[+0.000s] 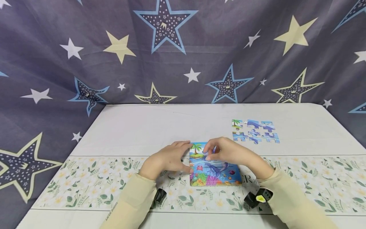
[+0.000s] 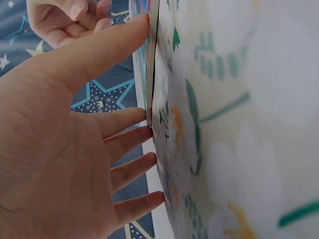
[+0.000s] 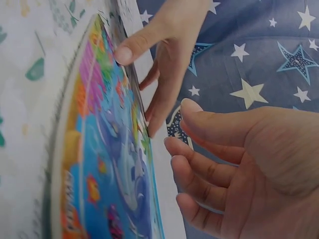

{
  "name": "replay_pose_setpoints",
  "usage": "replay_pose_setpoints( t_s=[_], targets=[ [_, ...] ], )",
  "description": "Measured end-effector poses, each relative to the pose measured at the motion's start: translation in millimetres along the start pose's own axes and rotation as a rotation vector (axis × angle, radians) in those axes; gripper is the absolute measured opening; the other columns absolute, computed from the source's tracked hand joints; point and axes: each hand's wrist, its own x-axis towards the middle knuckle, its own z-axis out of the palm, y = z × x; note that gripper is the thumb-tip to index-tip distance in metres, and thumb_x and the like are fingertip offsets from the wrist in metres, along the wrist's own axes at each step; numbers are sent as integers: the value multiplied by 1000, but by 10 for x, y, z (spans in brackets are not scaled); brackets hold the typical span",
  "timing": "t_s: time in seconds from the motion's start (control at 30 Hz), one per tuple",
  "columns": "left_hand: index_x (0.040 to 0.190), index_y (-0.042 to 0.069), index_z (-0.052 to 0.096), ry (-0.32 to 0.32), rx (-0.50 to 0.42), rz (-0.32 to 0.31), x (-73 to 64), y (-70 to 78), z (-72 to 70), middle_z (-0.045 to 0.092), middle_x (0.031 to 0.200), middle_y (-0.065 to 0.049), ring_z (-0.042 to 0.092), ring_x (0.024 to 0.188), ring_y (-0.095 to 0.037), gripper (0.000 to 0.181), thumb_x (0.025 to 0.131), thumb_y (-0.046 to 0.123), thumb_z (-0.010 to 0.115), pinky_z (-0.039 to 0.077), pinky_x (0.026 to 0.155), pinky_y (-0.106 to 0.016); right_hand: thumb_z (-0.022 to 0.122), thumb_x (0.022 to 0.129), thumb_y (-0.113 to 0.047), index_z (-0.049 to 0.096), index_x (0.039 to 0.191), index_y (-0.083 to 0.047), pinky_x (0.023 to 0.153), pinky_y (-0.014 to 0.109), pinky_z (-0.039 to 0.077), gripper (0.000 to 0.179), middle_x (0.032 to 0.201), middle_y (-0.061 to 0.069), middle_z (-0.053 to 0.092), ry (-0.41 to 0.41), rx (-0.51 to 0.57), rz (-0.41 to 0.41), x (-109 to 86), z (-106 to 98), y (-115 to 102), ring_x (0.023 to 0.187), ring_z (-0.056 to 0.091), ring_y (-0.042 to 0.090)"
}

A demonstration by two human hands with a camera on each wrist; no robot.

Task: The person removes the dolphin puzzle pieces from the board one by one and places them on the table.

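A colourful jigsaw board (image 1: 211,181) with a palm tree, dolphin and coral picture lies flat in front of me. At its left edge is my left hand (image 1: 171,157), its thumb on the near part of that edge and its fingers stretched toward the far corner. In the left wrist view those fingertips (image 2: 142,117) meet the board's side and the table. Over the board's upper middle hovers my right hand (image 1: 228,152), fingers loosely bent. Its thumb (image 3: 214,119) and fingertips stand just above the picture in the right wrist view, with no piece visible between them.
Several loose jigsaw pieces (image 1: 254,135) lie in two rows farther back to the right, with dolphin and palm tree parts on them. The white table has a flowered strip (image 1: 100,181) running across it. Behind stands a dark curtain (image 1: 183,63) with stars.
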Motion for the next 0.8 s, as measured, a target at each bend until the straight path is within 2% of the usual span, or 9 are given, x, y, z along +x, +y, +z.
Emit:
replay_pose_setpoints(
  t_s=[0.13,0.53,0.8],
  targets=[
    [156,12,32,1,-2,3,1,-3,-3,26,162,-3,22,148,-25,95,80,45,80,22,119,-49,72,92,-10,70,106,-2,59,26,48,16,84,-3,64,-30,3,-12,23,60,-2,62,52,10],
    [155,13,33,2,1,10,0,-3,-4,27,161,-3,22,148,-25,95,79,46,81,23,118,-49,77,88,-14,69,104,-6,56,23,44,20,79,-4,61,-75,-52,26,33,194,-42,59,47,9],
    [155,13,34,3,-13,11,0,-14,1,27,161,-2,22,148,-24,95,80,44,81,23,118,-48,83,82,-21,67,110,-8,68,29,48,35,89,-2,60,-93,-114,71,34,250,-102,76,52,12]
  ],
)
